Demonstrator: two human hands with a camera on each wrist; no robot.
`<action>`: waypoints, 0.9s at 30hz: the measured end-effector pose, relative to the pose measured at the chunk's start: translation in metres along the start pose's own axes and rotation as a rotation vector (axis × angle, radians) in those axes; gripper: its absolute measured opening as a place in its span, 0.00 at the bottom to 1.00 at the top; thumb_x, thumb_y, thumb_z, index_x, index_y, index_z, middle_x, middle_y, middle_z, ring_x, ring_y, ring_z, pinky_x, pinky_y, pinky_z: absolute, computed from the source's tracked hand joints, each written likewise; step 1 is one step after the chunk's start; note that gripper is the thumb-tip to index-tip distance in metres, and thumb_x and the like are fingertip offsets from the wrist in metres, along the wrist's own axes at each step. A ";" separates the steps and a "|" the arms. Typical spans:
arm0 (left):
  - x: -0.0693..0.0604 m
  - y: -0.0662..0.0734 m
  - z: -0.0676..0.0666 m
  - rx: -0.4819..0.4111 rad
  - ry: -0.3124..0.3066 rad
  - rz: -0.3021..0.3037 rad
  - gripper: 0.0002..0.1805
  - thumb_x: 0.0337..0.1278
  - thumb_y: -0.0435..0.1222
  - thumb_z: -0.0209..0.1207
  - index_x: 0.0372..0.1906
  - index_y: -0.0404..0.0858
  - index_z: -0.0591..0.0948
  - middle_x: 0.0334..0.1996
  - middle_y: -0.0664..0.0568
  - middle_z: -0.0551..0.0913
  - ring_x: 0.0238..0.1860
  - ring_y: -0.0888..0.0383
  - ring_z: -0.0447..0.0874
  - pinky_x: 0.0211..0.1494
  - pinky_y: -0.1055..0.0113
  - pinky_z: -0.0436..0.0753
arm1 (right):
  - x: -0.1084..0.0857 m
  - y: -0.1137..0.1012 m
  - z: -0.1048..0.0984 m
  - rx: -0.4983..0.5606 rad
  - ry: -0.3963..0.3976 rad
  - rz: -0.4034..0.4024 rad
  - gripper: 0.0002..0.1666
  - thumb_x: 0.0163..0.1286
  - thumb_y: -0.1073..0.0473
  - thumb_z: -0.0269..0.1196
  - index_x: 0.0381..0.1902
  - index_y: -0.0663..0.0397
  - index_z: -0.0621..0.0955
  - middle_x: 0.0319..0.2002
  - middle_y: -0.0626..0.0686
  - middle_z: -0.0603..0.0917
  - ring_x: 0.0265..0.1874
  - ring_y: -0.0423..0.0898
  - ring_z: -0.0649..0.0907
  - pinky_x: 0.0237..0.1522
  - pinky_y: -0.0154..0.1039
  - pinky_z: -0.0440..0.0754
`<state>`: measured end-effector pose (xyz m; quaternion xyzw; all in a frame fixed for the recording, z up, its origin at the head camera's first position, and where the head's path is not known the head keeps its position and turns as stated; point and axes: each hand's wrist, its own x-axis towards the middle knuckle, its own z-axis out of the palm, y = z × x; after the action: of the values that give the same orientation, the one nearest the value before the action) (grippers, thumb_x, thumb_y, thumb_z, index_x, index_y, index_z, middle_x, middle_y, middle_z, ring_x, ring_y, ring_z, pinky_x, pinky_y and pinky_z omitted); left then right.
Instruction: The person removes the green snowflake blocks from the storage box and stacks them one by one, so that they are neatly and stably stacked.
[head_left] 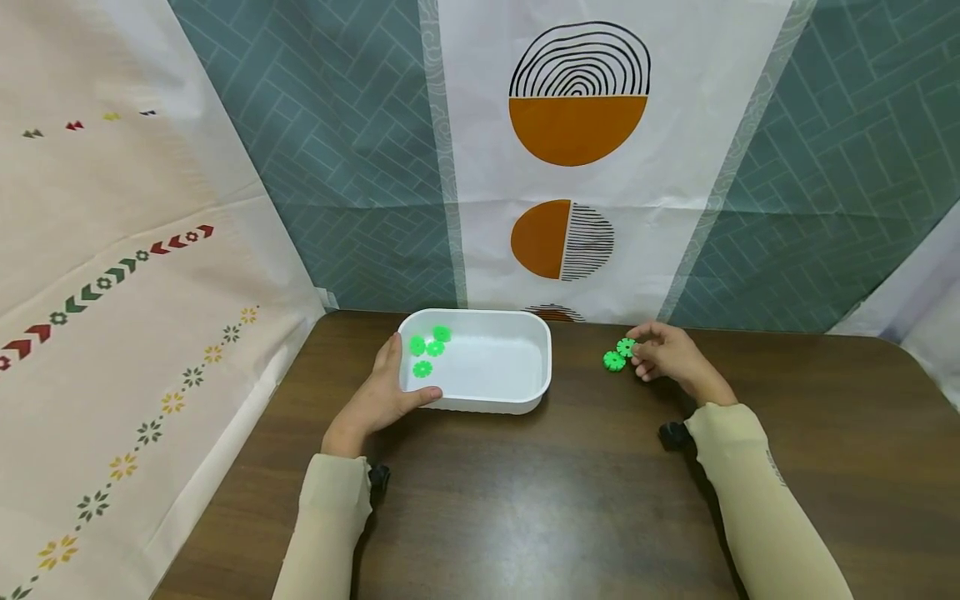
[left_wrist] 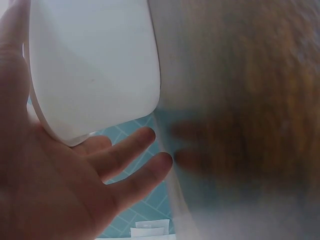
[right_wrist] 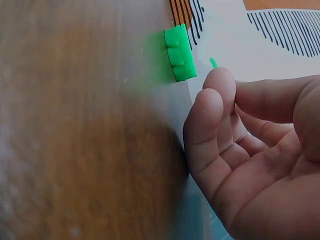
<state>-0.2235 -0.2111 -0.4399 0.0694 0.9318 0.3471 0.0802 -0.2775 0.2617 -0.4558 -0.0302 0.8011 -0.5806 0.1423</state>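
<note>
A white tray (head_left: 491,404) holds several green flower-shaped discs (head_left: 422,369) in its left part. My left hand (head_left: 382,396) grips the tray's left end, thumb at the front rim; in the left wrist view the hand (left_wrist: 75,185) lies along the tray wall (left_wrist: 95,65), two fingers reaching past its corner. To the right of the tray, my right hand (head_left: 670,358) pinches a green disc (head_left: 626,347) between thumb and fingertips. Just left of it a small stack of green discs (head_left: 613,362) rests on the table. The right wrist view shows the stack (right_wrist: 180,52) beside the pinching hand (right_wrist: 250,160).
The brown wooden table (head_left: 525,500) meets a patterned cloth backdrop (head_left: 375,167) behind the tray. A cream cloth with coloured motifs (head_left: 112,333) hangs at the left. Dark straps with small devices (head_left: 675,435) sit at both wrists.
</note>
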 end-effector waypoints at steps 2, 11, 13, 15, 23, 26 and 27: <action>0.000 0.000 -0.001 0.002 0.001 0.000 0.73 0.49 0.65 0.69 0.80 0.37 0.32 0.80 0.40 0.35 0.75 0.38 0.51 0.72 0.42 0.60 | 0.000 0.000 0.000 -0.002 0.000 0.000 0.22 0.78 0.66 0.53 0.65 0.72 0.68 0.33 0.60 0.80 0.25 0.47 0.82 0.31 0.42 0.84; 0.000 0.000 -0.001 0.018 0.001 0.003 0.73 0.50 0.65 0.68 0.80 0.38 0.31 0.80 0.40 0.35 0.74 0.38 0.51 0.72 0.42 0.61 | -0.001 -0.004 0.005 -0.003 -0.040 0.004 0.22 0.78 0.67 0.53 0.65 0.72 0.70 0.32 0.60 0.81 0.24 0.46 0.82 0.31 0.42 0.84; 0.000 0.000 -0.001 0.021 0.001 0.004 0.73 0.50 0.65 0.68 0.80 0.38 0.31 0.80 0.40 0.35 0.74 0.38 0.52 0.72 0.42 0.61 | -0.002 -0.005 0.005 -0.011 -0.051 0.009 0.22 0.78 0.68 0.53 0.65 0.72 0.70 0.31 0.60 0.81 0.24 0.46 0.81 0.31 0.42 0.84; 0.000 0.000 -0.001 0.020 0.001 0.005 0.73 0.50 0.65 0.68 0.80 0.38 0.31 0.80 0.40 0.35 0.74 0.38 0.52 0.71 0.42 0.61 | -0.002 -0.005 0.006 -0.016 -0.059 0.012 0.22 0.77 0.67 0.53 0.65 0.72 0.71 0.30 0.59 0.81 0.23 0.46 0.81 0.30 0.42 0.84; 0.001 0.000 0.000 0.014 0.000 0.007 0.72 0.51 0.63 0.69 0.80 0.37 0.31 0.80 0.40 0.35 0.74 0.37 0.52 0.71 0.42 0.62 | -0.001 -0.005 0.006 -0.031 -0.076 0.032 0.22 0.77 0.67 0.54 0.66 0.73 0.72 0.29 0.58 0.81 0.23 0.46 0.81 0.29 0.41 0.83; 0.001 -0.001 0.001 0.013 0.001 0.005 0.72 0.51 0.63 0.69 0.80 0.37 0.31 0.80 0.40 0.34 0.74 0.37 0.53 0.71 0.42 0.62 | -0.001 -0.005 0.006 -0.040 -0.076 0.039 0.23 0.77 0.67 0.54 0.66 0.72 0.72 0.30 0.59 0.81 0.23 0.47 0.81 0.29 0.42 0.83; 0.001 -0.001 0.001 0.013 0.002 0.005 0.72 0.51 0.62 0.69 0.80 0.37 0.31 0.80 0.40 0.34 0.74 0.37 0.53 0.71 0.42 0.62 | -0.001 -0.005 0.006 -0.045 -0.076 0.039 0.23 0.78 0.67 0.54 0.66 0.72 0.71 0.30 0.59 0.81 0.23 0.47 0.81 0.29 0.42 0.83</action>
<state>-0.2247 -0.2113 -0.4414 0.0722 0.9339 0.3413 0.0780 -0.2761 0.2551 -0.4527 -0.0396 0.8083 -0.5581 0.1832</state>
